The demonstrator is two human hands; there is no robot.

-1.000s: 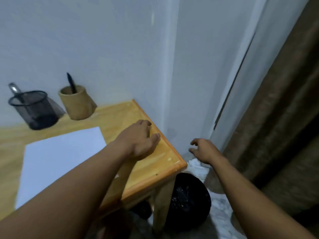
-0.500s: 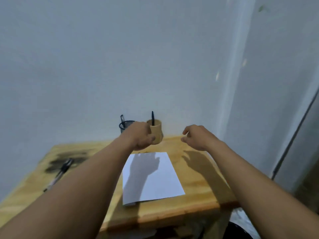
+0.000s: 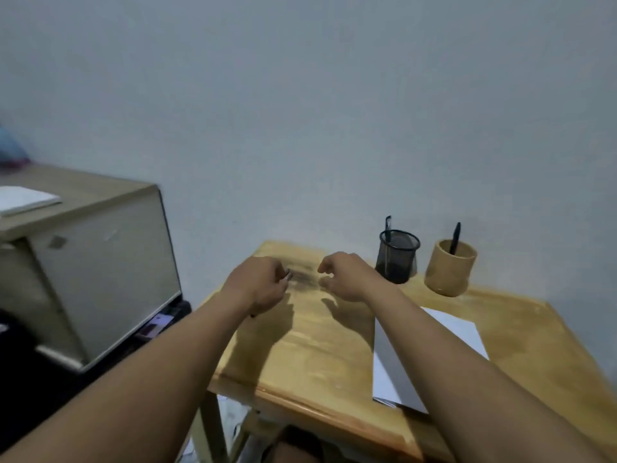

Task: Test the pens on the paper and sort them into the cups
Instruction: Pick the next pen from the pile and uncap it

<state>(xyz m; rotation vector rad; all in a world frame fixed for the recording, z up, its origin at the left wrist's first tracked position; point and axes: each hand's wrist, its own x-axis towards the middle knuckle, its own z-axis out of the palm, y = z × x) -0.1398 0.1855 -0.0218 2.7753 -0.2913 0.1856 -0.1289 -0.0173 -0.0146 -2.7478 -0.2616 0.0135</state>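
My left hand (image 3: 258, 285) is at the far left corner of the wooden table (image 3: 320, 355), closed around a pen (image 3: 287, 277); only the pen's tip shows past the fingers. Just to its right, my right hand (image 3: 347, 277) hovers with curled, parted fingers and holds nothing. A black mesh cup (image 3: 398, 262) with one pen in it stands at the back by the wall. Next to it on the right is a wooden cup (image 3: 449, 274) holding a black pen (image 3: 455, 236). A white sheet of paper (image 3: 462, 330) lies on the right, partly under my right forearm.
A dark smudge (image 3: 303, 279) marks the tabletop between my hands. A grey cabinet (image 3: 100, 272) stands to the left of the table with a white book (image 3: 23, 200) on top. A plain wall runs close behind the cups.
The view swung left. Both hands moved from the cups to the table's left corner, where the pen lay, and my left hand closed over it.
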